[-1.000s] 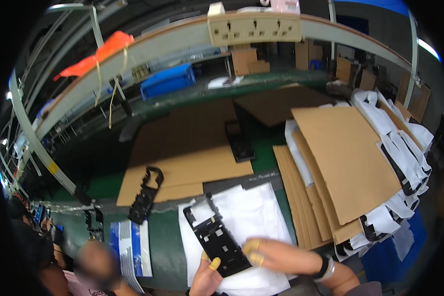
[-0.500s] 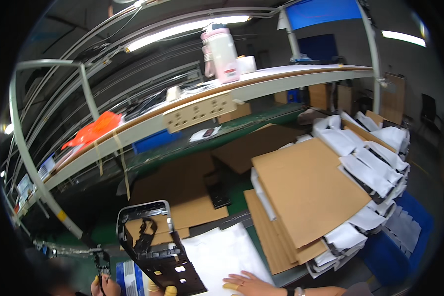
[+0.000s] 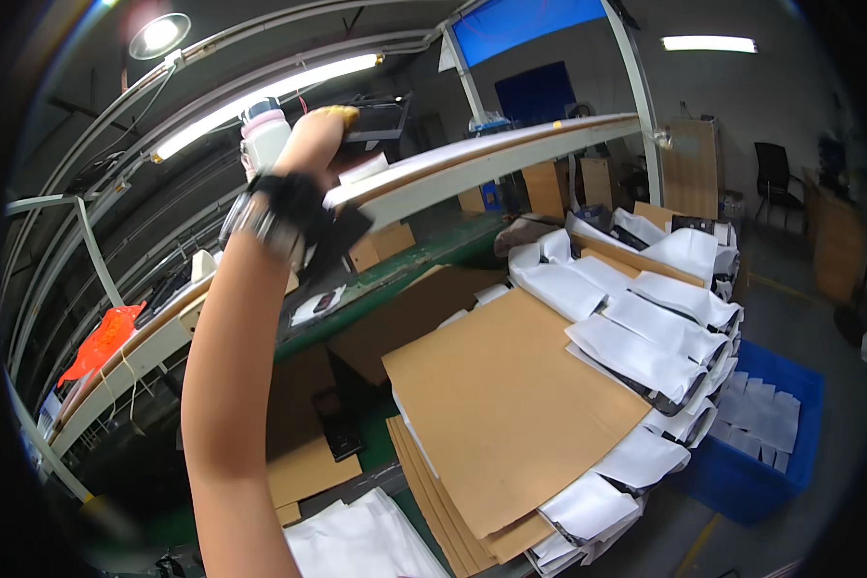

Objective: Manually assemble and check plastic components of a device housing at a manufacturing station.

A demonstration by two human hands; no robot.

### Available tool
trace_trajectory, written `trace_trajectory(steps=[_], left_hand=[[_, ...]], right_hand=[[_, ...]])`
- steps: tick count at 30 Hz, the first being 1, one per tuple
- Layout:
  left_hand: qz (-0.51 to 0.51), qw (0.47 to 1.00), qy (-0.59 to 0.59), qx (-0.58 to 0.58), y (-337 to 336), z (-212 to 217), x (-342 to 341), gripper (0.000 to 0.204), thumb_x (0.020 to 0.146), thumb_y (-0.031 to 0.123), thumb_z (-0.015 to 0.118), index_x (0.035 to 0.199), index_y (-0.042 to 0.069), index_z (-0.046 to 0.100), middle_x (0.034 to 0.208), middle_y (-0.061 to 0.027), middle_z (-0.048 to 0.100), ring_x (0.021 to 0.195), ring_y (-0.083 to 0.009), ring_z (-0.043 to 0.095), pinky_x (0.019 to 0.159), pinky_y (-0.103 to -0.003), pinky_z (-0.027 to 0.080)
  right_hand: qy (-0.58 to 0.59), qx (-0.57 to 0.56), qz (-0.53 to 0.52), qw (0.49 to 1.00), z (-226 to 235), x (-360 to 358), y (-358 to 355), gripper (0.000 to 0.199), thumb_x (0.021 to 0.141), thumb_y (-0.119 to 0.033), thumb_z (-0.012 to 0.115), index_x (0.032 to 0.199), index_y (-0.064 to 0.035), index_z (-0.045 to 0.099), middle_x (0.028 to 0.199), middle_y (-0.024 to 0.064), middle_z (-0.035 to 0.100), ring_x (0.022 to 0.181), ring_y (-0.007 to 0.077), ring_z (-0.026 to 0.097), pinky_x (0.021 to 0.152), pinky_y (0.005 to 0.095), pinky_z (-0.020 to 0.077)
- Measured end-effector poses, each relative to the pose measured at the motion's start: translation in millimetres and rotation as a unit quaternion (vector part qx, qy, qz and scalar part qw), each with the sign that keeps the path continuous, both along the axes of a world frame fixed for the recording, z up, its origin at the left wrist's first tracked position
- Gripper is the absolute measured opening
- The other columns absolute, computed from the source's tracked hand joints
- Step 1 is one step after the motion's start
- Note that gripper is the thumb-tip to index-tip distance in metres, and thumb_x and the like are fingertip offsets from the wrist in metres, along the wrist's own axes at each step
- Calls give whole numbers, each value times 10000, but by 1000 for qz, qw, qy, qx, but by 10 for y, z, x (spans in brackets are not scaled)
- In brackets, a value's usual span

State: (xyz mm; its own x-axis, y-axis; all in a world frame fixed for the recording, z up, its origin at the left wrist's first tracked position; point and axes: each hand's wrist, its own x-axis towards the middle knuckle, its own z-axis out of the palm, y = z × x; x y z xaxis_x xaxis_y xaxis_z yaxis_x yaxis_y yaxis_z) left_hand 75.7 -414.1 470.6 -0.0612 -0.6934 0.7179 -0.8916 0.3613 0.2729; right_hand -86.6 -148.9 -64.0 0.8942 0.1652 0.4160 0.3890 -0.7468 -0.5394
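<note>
My left arm stretches up across the view, and my left hand (image 3: 323, 133) is raised at the upper shelf. Yellow covers show on its fingertips, which close on a black plastic frame (image 3: 383, 118). The frame is tilted above the shelf, partly hidden by the hand. A dark band and a blurred metallic piece (image 3: 284, 217) sit at the wrist. Just left of the hand, a white bottle with a pink top (image 3: 263, 135) stands on the shelf. White sheets (image 3: 361, 539) lie low beside my forearm. My right hand is out of view.
Flat cardboard sheets (image 3: 511, 405) lie on the bench, beside stacked dark parts wrapped in white (image 3: 636, 337). A blue bin (image 3: 742, 491) holding white pieces stands at right. The upper shelf (image 3: 511, 154) overhangs the bench; an orange bag (image 3: 104, 342) lies at its left.
My left hand has lifted the black frame from the white sheets to the upper shelf. My right hand has left the view. The whole scene has shifted left as my head turned.
</note>
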Motion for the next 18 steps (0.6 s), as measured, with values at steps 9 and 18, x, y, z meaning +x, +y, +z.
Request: trace_trajectory(steps=[9, 18], left_hand=[[362, 903, -21, 230, -1258, 65, 352, 416, 896, 451, 464, 917, 80, 651, 764, -38, 668, 593, -135, 616, 477, -315, 460], [457, 825, -330, -37, -1400, -382, -182, 431, 888, 318, 460, 1189, 21, 544, 1122, -216, 594, 1077, -365, 549, 912, -445, 434]], right_hand=[[-16, 117, -54, 991, 102, 36, -71, 542, 736, -340, 569, 1152, 8, 557, 1290, 175, 492, 1273, 304, 374, 1089, 453, 208], [-152, 79, -101, 980, -112, 121, -58, 290, 805, -308, 506, 963, -89, 612, 1214, 92, 530, 1222, 256, 391, 1084, 468, 206]])
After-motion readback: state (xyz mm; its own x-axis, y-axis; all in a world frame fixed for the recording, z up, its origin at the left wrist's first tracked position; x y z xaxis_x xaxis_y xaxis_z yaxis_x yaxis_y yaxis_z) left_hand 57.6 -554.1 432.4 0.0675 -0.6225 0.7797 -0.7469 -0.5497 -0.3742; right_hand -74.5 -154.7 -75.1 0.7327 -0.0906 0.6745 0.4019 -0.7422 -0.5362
